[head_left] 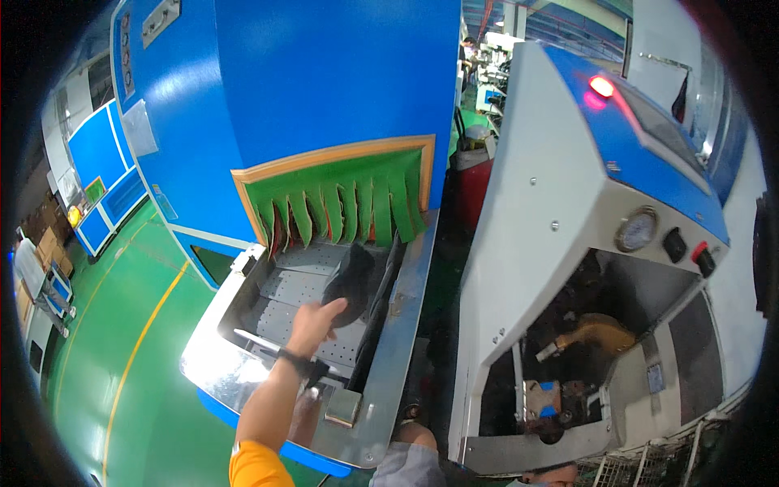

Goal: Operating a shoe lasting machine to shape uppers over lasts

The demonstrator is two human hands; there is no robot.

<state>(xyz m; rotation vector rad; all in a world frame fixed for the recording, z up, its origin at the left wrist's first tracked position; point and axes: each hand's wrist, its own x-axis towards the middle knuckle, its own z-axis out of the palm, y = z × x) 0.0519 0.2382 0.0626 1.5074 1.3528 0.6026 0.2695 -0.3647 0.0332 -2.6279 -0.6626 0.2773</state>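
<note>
My left hand (313, 326), reaching in from the lower edge with an orange sleeve and a dark wristband, is over a perforated metal bed (294, 286). Its fingers are closed at the near end of a black, shoe-shaped piece (349, 277), whose kind is blurred. The piece's far end points at a curtain of green strips (333, 207) in a wood-framed opening. Along the bed's right side runs a bunched black strip (375, 321). My right hand is not in view.
A tall blue machine (341, 73) rises behind the bed, its metal rim (406, 325) around the bed. Close on the right stands a grey-and-blue machine (527, 203) with a lit red lamp (601, 86), a gauge (636, 230) and knobs. Green floor (122, 325) lies left; a person (36, 276) stands far left.
</note>
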